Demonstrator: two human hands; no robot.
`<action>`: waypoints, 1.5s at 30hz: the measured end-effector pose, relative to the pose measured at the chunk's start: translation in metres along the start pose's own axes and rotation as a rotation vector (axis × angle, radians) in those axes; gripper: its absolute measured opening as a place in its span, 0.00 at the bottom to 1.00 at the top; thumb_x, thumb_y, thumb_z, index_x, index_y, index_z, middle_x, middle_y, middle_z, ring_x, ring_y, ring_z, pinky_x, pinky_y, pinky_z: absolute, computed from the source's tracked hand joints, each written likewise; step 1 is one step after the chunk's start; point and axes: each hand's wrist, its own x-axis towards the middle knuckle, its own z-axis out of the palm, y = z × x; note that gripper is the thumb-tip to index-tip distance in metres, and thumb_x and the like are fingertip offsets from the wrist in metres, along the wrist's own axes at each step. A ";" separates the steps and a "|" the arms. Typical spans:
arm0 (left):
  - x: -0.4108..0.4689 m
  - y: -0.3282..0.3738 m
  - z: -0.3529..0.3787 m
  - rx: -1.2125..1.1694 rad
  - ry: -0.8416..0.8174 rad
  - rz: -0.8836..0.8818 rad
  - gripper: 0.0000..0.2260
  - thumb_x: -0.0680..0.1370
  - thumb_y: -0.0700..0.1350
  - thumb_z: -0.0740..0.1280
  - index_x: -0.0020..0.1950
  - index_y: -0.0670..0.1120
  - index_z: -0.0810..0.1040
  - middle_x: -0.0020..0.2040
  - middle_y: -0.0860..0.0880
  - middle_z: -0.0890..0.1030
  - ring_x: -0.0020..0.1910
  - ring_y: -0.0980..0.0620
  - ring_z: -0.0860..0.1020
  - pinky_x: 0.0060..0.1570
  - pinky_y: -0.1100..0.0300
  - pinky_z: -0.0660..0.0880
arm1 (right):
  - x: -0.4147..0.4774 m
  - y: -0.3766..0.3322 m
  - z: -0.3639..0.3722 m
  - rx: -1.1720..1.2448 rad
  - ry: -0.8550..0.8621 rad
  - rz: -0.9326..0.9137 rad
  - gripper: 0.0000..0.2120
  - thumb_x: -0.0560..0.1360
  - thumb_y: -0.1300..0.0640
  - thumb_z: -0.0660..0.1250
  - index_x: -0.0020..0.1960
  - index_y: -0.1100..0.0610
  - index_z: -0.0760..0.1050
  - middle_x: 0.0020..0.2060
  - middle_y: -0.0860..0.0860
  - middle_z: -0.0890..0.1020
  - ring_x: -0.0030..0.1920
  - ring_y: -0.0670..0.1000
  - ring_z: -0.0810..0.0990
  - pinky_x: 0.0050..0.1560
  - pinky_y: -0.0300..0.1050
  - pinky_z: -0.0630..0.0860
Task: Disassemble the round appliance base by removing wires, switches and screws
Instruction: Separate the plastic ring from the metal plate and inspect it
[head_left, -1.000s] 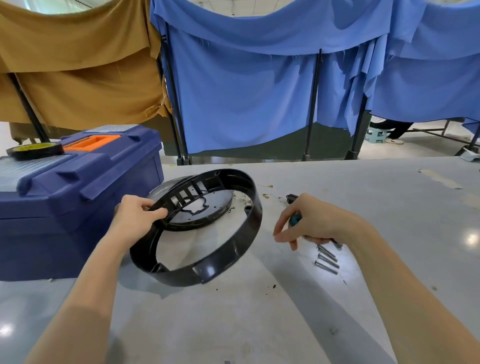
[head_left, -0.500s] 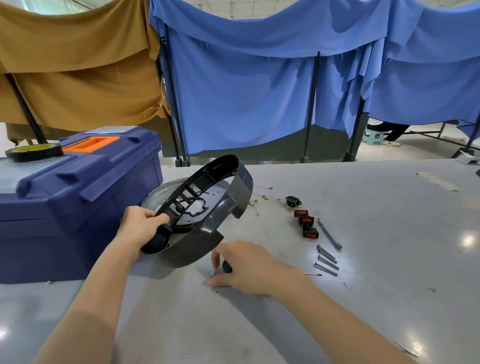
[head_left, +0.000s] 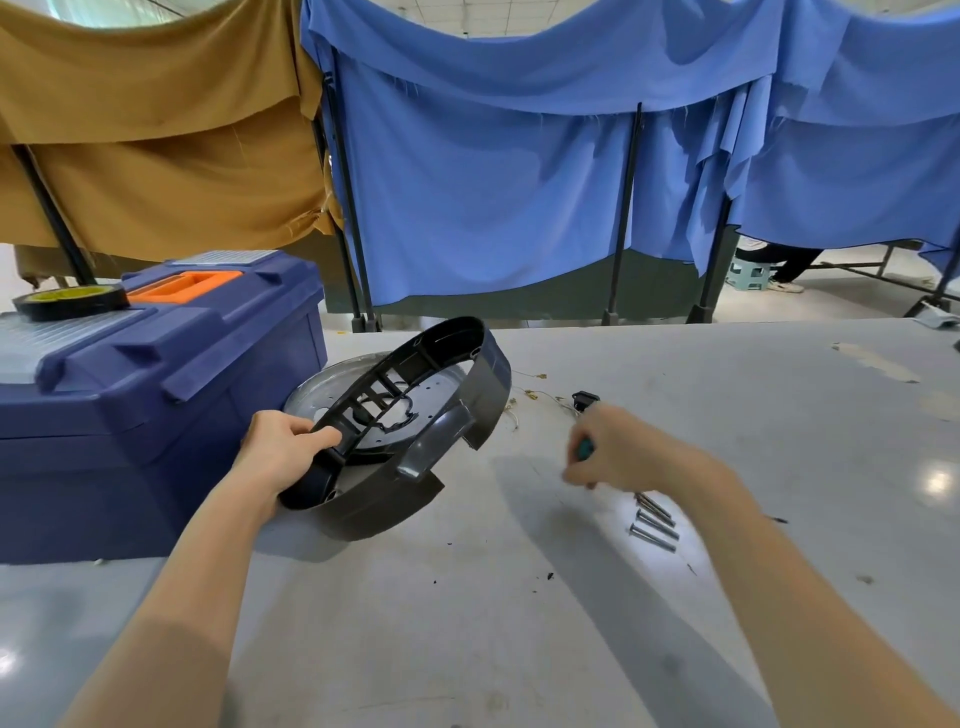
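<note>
a person's left hand (head_left: 283, 457) grips the round appliance base (head_left: 488, 395), a black plastic ring with inner ribs, with the fingers curled over its near rim. the ring is tilted, far edge raised. it is unclear whether its low edge touches the tabletop (head_left: 519, 649). it sits just right of a blue toolbox (head_left: 156, 374), in front of a round metal plate (head_left: 317, 389). the right hand (head_left: 618, 452), blurred, is closed around a teal-handled tool (head_left: 585, 448), probably a screwdriver. it hovers near loose screws (head_left: 653, 522), thin wires (head_left: 540, 397) and a small black switch (head_left: 586, 400) on the tabletop. the ring looks light and stiff but thin-walled, so hard squeezing might flex or crack it. its glossy outer wall could be slippery. the rim or a rib seems the surest hold.
</note>
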 end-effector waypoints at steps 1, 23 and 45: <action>0.000 0.000 0.000 0.001 -0.007 0.005 0.07 0.75 0.44 0.72 0.41 0.41 0.83 0.38 0.39 0.82 0.36 0.43 0.78 0.34 0.58 0.72 | -0.002 0.013 -0.010 -0.003 0.027 0.057 0.05 0.69 0.63 0.70 0.37 0.64 0.80 0.29 0.57 0.81 0.24 0.51 0.72 0.28 0.39 0.71; -0.009 0.007 0.001 0.056 0.005 0.041 0.10 0.74 0.44 0.73 0.52 0.41 0.83 0.60 0.41 0.81 0.54 0.41 0.77 0.46 0.53 0.73 | -0.012 0.060 -0.038 0.077 0.039 0.268 0.02 0.70 0.67 0.73 0.39 0.64 0.82 0.24 0.54 0.76 0.19 0.49 0.64 0.23 0.37 0.66; -0.048 0.002 -0.011 0.042 0.016 0.049 0.09 0.73 0.43 0.73 0.34 0.45 0.78 0.36 0.42 0.74 0.35 0.46 0.71 0.37 0.56 0.69 | -0.093 -0.056 0.067 0.155 -0.300 -0.477 0.11 0.69 0.51 0.77 0.45 0.55 0.80 0.39 0.50 0.82 0.37 0.44 0.75 0.43 0.42 0.75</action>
